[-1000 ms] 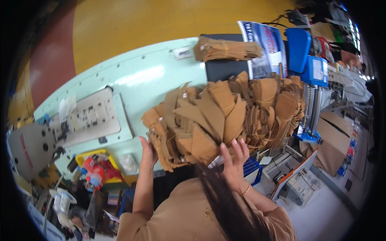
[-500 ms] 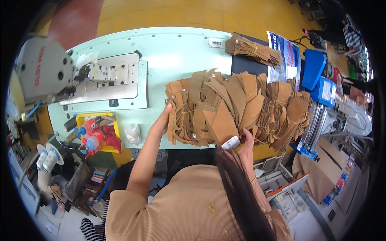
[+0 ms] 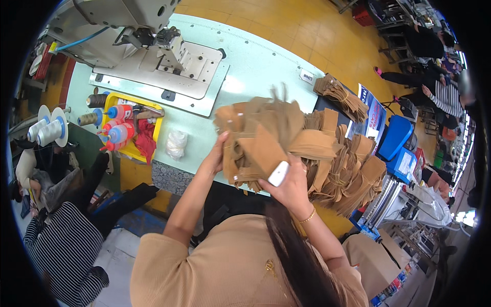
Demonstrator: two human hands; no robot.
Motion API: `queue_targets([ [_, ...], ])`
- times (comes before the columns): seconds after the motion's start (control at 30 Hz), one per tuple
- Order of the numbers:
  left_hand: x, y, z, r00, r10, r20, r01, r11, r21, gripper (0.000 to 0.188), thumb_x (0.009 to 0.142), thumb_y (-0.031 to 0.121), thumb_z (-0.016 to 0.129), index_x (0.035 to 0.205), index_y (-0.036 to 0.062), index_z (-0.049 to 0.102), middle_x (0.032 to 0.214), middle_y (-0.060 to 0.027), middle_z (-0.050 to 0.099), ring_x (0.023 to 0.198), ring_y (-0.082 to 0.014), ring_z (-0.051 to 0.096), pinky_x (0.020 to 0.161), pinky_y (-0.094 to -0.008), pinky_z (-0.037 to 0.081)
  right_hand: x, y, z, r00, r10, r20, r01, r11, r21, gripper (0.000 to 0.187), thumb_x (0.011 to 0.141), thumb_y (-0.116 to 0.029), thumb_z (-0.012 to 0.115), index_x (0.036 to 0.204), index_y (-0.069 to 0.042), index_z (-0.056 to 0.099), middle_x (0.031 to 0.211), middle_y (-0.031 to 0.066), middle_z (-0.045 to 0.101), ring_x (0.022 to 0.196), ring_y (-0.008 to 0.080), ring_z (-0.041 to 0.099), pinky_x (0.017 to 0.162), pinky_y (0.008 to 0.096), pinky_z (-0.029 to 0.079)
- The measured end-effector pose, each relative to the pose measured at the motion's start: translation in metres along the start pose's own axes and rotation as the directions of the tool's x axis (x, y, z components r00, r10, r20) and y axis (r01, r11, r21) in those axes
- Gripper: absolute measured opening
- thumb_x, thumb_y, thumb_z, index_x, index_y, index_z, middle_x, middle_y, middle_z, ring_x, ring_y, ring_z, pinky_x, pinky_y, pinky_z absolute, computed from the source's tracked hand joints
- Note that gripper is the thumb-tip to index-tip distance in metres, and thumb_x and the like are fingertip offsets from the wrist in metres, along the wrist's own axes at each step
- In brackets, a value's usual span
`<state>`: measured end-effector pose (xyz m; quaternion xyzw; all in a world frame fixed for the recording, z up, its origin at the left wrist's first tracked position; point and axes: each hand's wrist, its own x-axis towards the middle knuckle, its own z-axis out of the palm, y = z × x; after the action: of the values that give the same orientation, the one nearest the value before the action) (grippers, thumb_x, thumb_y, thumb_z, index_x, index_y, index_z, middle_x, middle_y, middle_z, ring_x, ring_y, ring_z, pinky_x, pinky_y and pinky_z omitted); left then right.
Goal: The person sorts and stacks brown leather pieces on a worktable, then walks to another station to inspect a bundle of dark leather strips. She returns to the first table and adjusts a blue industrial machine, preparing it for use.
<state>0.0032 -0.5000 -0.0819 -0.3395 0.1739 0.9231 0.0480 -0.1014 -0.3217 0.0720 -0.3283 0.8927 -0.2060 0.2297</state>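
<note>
Between my two hands is a thick bundle of brown fabric pieces point(image 3: 263, 148), its upper strips blurred by motion. My left hand point(image 3: 217, 152) is closed on the bundle's left edge, with the fingers partly hidden behind it. At the near right side, my right hand point(image 3: 290, 187) grips the same bundle, its thumb by a small white label point(image 3: 278, 174). Close on the right lie more tied bundles of brown fabric pieces point(image 3: 340, 176). Another tied bundle point(image 3: 341, 97) rests at the far right end of the pale green table point(image 3: 245, 56).
A sewing machine point(image 3: 189, 66) stands at the left. Nearer are a yellow tray point(image 3: 159, 125) with red-capped bottles and a red cloth, and a small white plastic-wrapped packet point(image 3: 176, 143). Blue equipment point(image 3: 396, 138) borders the right. A person in stripes point(image 3: 66, 245) is at lower left.
The view has turned, bringing the machine closer to the middle. My hands have shifted the bundle leftward from its neighbours, and my right hand now reaches further onto it.
</note>
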Motion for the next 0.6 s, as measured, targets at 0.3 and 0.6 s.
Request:
queue_targets([
  [0.3, -0.096, -0.036, -0.03, 0.842, 0.46, -0.281, -0.53, 0.801, -0.278, 0.074, 0.091, 0.064, 0.042, 0.144, 0.0123, 0.036, 0.139, -0.0122, 0.047, 0.126, -0.0308, 0.049, 0.104, -0.0487, 0.043, 0.066, -0.036, 0.015, 0.756, -0.636, 0.155, 0.637, 0.769, 0.051, 0.073, 0.057, -0.032, 0.083, 0.118, -0.005, 0.052, 0.101, 0.0147, 0.053, 0.102, 0.0306, 0.056, 0.093, 0.0422, 0.04],
  [0.6, -0.075, -0.03, 0.016, 0.758, 0.515, -0.4, -0.603, 0.788, -0.127, 0.067, 0.094, 0.049, 0.055, 0.143, 0.01, 0.031, 0.137, -0.0121, 0.045, 0.125, -0.0246, 0.048, 0.105, -0.0414, 0.041, 0.201, 0.048, 0.037, 0.78, -0.274, 0.562, 0.193, 0.96, 0.201, 0.115, 0.065, -0.055, 0.08, 0.146, 0.005, 0.025, 0.143, 0.028, 0.04, 0.133, 0.0343, 0.042, 0.112, 0.0347, 0.031],
])
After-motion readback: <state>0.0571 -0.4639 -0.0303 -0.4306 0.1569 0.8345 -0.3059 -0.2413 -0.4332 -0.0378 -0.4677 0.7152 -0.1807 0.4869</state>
